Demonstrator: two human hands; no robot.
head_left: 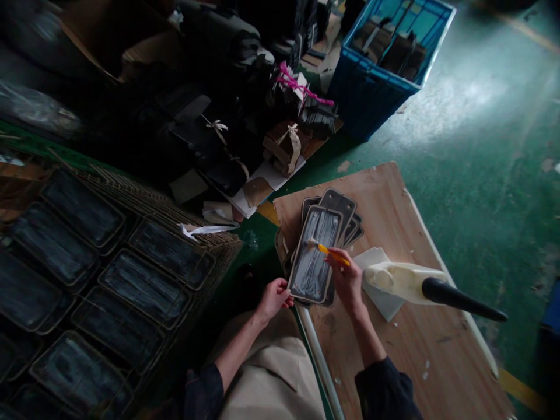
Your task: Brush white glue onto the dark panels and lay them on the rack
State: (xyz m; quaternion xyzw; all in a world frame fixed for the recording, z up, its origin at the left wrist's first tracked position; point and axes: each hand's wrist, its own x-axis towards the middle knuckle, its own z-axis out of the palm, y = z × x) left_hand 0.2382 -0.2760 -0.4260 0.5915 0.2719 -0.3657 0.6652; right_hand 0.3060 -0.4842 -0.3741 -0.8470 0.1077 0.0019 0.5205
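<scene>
A dark rectangular panel (314, 256) streaked with whitish glue lies on top of a stack of like panels (345, 213) on a wooden board (394, 344). My left hand (275, 297) pinches the panel's near left corner. My right hand (347, 280) is closed on a small brush with a yellow handle (332, 254); its bristles touch the panel's upper part.
A white glue jug with a black spout (431, 286) lies on the board to the right, on a white sheet. At left, several glued panels (144, 286) rest on a wire rack. A blue crate (385, 52) and tied bundles (284, 146) stand beyond on the green floor.
</scene>
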